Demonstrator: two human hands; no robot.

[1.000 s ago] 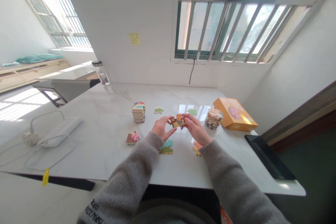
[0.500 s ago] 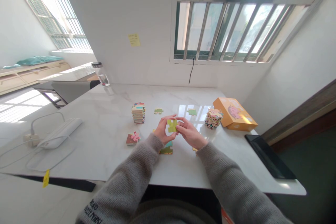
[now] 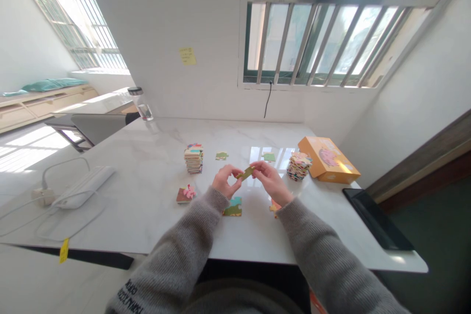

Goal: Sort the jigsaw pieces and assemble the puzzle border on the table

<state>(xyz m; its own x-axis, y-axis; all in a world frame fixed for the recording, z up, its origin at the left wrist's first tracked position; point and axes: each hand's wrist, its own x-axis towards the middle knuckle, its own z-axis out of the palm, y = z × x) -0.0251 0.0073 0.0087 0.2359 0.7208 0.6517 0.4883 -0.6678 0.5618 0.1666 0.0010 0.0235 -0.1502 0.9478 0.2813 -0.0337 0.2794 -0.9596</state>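
Note:
Between my two hands, above the table, a green jigsaw puzzle piece (image 3: pixel 246 173) is held at a slant. My left hand (image 3: pixel 225 181) pinches its lower left end, and my right hand (image 3: pixel 270 180) grips the upper right end. Just below my left hand lie joined puzzle pieces (image 3: pixel 233 207) in blue and green. A pinkish-orange piece (image 3: pixel 274 207) is partly hidden by my right wrist. Farther back, two loose green pieces lie flat, one on the left (image 3: pixel 222 156) and another on the right (image 3: pixel 268 157).
Tall stacks of puzzle pieces stand left (image 3: pixel 193 159) and right (image 3: pixel 299 166). A low stack (image 3: pixel 186 194) has a pink piece on top. An orange box (image 3: pixel 330 159) and a black tablet-like slab (image 3: pixel 377 220) lie at right. A bottle (image 3: pixel 142 104) and a power strip (image 3: pixel 84 186) are at left.
The held piece has turned from facing me to a slanted, more edge-on position. My right hand has shifted slightly right, and the fingers of both hands have moved apart along the piece.

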